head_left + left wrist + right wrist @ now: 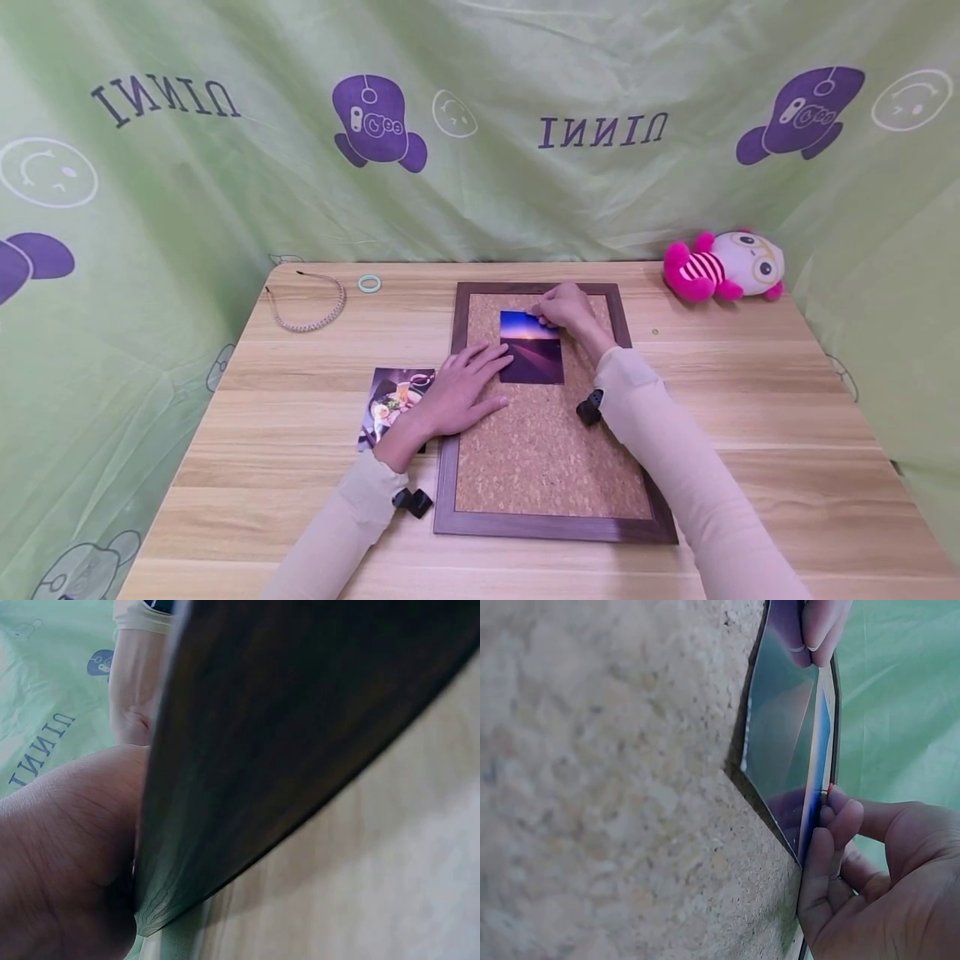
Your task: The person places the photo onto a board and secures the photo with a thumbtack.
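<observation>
The sunset photo lies on the cork of the board, towards eleven o'clock from its centre, with purple-blue sky at its twelve and dark ground at its six; in the right wrist view a narrow dark gap shows between one edge of it and the cork. The left hand comes in from seven o'clock, fingers straight and spread, its longest fingertips resting on the photo's nine o'clock edge; the right hand reaches in from four o'clock, thumb and forefinger pinching a small red-tipped thing (a pin, by the look of it) at the photo's top edge, near half past twelve. The board, dark-framed and upright in shape, lies flat on the wooden table; at its nine o'clock is the food photo, partly covered by the left hand and wrist; out at ten o'clock lie the headband and, just beside it, the mint ring; at two o'clock sit a tiny ring and, farther out, the pink-and-white plush on its side; a green curtain with purple figures and upside-down lettering hangs behind at twelve; both sleeves are pale, each wrist bearing a small black camera.
</observation>
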A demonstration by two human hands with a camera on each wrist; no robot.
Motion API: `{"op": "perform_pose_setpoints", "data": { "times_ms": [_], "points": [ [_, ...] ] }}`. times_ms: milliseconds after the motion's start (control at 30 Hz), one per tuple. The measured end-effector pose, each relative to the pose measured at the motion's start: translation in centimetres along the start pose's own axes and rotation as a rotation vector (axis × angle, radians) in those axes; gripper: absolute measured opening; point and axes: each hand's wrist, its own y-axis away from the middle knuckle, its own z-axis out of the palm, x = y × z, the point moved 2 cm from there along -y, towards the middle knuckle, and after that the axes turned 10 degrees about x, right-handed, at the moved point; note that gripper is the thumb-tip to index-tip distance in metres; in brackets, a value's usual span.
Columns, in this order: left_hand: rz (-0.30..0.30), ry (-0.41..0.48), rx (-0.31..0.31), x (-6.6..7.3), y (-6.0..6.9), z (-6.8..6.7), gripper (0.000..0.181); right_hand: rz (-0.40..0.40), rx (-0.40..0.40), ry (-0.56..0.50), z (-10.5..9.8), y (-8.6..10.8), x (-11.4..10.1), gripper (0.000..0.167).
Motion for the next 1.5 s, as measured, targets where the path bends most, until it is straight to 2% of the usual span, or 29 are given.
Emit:
{"op": "perform_pose_setpoints", "data": {
  "times_ms": [333, 567, 733, 900, 933, 1133, 1167, 1400, 1500],
  "points": [
    [0.002, -0.004, -0.006, -0.1, -0.1, 0.1, 0.068, 0.016, -0.002, 0.035, 0.2, -0.6, 0.3, 0.019],
    [0.010, -0.016, -0.006, 0.1, -0.1, 0.0, 0.067, 0.002, 0.019, 0.098, 1.8, -4.4, 3.2, 0.030],
    [0.016, -0.004, 0.002, 0.1, -0.1, 0.0, 0.067, 0.000, 0.048, 0.138, 2.5, -5.9, 4.4, 0.028],
    [0.017, 0.004, 0.011, 0.0, -0.1, 0.2, 0.067, 0.028, 0.067, 0.173, 2.6, -5.6, 4.2, 0.027],
    [0.014, 0.002, 0.008, 0.0, -0.1, 0.2, 0.067, 0.021, 0.060, 0.170, 2.3, -5.0, 3.8, 0.026],
    [0.002, -0.001, -0.010, -0.1, 0.0, 0.4, 0.067, 0.017, 0.070, 0.135, 2.1, -4.5, 3.6, 0.023],
    [0.003, 0.003, -0.008, -0.1, 0.0, 0.4, 0.067, 0.024, 0.080, 0.134, 2.4, -5.0, 3.9, 0.024],
    [0.019, 0.013, 0.030, -0.6, 0.1, 0.7, 0.067, 0.009, 0.065, 0.134, 2.5, -5.4, 3.7, 0.025],
    [0.016, 0.016, 0.028, -0.6, 0.1, 0.6, 0.067, 0.010, 0.051, 0.134, 2.4, -5.4, 3.6, 0.025]
  ]
}}
